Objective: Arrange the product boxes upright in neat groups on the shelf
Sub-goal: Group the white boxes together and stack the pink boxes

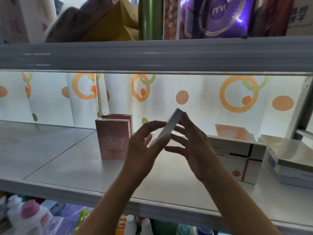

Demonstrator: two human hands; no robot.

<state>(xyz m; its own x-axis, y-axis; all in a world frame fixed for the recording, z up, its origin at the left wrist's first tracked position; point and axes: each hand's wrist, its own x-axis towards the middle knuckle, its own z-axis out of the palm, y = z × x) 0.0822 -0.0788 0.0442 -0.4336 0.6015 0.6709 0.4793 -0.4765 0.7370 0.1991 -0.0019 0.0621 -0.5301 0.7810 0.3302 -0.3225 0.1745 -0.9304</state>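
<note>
A white box (169,126), tilted and motion-blurred, hangs above the grey shelf (71,160) between my two hands. My left hand (144,146) touches its lower left side with spread, fairly straight fingers. My right hand (191,139) holds its right side, fingers bent round the box. To the left, two pink boxes (112,139) stand upright, one behind the other. A large white box with red lines (243,160) lies flat on the right, with an orange-and-white box (232,132) behind it.
A stack of flat pale boxes (294,165) sits at the far right by the shelf post. The shelf above (152,53) carries a purple bag and other goods. Bottles fill the shelf below (30,216). A patterned curtain hangs behind.
</note>
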